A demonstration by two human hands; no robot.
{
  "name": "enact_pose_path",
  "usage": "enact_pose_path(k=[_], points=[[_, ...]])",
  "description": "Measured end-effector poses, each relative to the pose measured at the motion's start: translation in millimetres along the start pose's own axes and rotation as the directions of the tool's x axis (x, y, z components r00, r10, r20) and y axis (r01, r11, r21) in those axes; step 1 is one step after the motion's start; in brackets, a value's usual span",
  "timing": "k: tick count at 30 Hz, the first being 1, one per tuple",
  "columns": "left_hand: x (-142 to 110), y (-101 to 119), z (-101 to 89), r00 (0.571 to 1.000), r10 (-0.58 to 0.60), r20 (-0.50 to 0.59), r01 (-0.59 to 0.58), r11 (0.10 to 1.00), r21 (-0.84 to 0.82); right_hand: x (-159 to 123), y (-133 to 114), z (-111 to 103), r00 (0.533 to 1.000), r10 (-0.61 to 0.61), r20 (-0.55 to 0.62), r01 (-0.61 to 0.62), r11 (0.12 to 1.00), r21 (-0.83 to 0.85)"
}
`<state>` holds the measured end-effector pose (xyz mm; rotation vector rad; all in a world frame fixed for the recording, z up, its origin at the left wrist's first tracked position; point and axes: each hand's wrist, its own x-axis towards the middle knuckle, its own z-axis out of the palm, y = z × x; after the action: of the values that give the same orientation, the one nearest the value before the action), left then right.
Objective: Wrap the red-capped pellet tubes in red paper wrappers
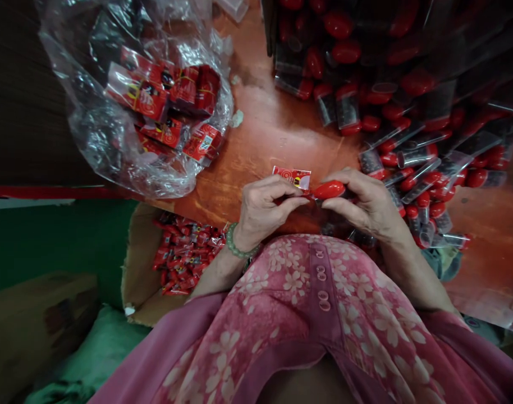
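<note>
Orange-brown table top (265, 120) fills the middle of the view, and a person in a pink top (315, 297) with pale flowers sits at its edge.

Both hands are closed on small things, up over the table. The left hand (262, 210) has its fingers (282, 193) pinched around a little red paper packet (292, 178) with a pale corner. The right hand (366, 205) has its finger and thumb tight on a shiny red oval (329, 190). One end of the oval comes right up to the left fingers and the packet. Fingers hide the spot where they meet, so it is hard to say if the oval is touching the packet or inside it.

A green bead bracelet (236, 240) sits on the left wrist. Just beside the right hand, a big heap of clear tubes (416, 157) lies on the table. They have red tops and dark stuff inside. Up to the left, a clear plastic bag (109, 134) holds red boxes (164, 95). Below the bag, a cardboard box (138, 269) near the left arm is full of tiny red packets (184, 252). A green cloth (88, 348) lies next to the box.
</note>
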<state>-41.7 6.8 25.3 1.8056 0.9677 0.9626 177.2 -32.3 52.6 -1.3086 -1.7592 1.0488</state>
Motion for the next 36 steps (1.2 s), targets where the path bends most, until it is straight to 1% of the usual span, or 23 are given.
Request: enact_pose_path(k=[3,6,8,10,13,15,18,20,22,24,26,28,30,34,36], points=[[-2,1,-0.2,0.998,0.055,0.043,-0.056,0.998,0.021,-1,0,-1,0.994,-0.076,0.079,0.086,0.988,-0.131],[-4,-1,0.8,0.993,0.084,0.081,-0.088,0.995,0.046,-2,1,-3,0.984,-0.104,0.146,0.136,0.964,-0.227],[-6,-3,2.0,0.989,0.093,0.114,-0.101,0.992,0.069,-2,0,-5,0.975,-0.084,0.204,0.139,0.952,-0.273],[-7,-5,3.3,0.985,0.088,0.152,-0.102,0.99,0.093,-2,0,-6,0.965,-0.038,0.261,0.12,0.945,-0.305],[-9,-8,5.3,0.976,0.07,0.205,-0.094,0.99,0.108,0,0,-7,0.937,0.033,0.347,0.083,0.945,-0.316],[-10,-9,6.2,0.971,0.054,0.234,-0.082,0.99,0.113,1,1,-6,0.924,0.065,0.378,0.059,0.95,-0.308],[-12,-11,7.2,0.968,-0.012,0.25,-0.016,0.994,0.109,2,4,-3,0.936,0.107,0.334,-0.022,0.968,-0.249],[-13,-12,8.2,0.97,-0.088,0.227,0.074,0.995,0.069,1,7,1,0.947,0.148,0.284,-0.103,0.981,-0.165],[-15,-13,9.8,0.964,-0.183,0.195,0.188,0.982,-0.004,0,10,5,0.962,0.182,0.204,-0.176,0.983,-0.05],[-16,-13,11.8,0.947,-0.27,0.173,0.289,0.953,-0.094,1,11,10,0.972,0.214,0.095,-0.222,0.971,0.09],[-15,-13,13.5,0.931,-0.324,0.168,0.352,0.918,-0.184,2,12,16,0.967,0.254,0.024,-0.253,0.944,0.214],[-14,-14,14.2,0.922,-0.35,0.164,0.382,0.888,-0.257,4,12,20,0.961,0.275,0.028,-0.271,0.917,0.292],[-12,-15,13.3,0.914,-0.37,0.166,0.404,0.862,-0.305,6,11,24,0.96,0.276,0.033,-0.272,0.905,0.327],[-12,-18,7.8,0.886,-0.407,0.221,0.462,0.809,-0.363,10,13,27,0.955,0.295,-0.032,-0.266,0.898,0.351],[-14,-18,4.4,0.883,-0.397,0.251,0.465,0.812,-0.353,12,14,26,0.95,0.304,-0.078,-0.261,0.904,0.339]])
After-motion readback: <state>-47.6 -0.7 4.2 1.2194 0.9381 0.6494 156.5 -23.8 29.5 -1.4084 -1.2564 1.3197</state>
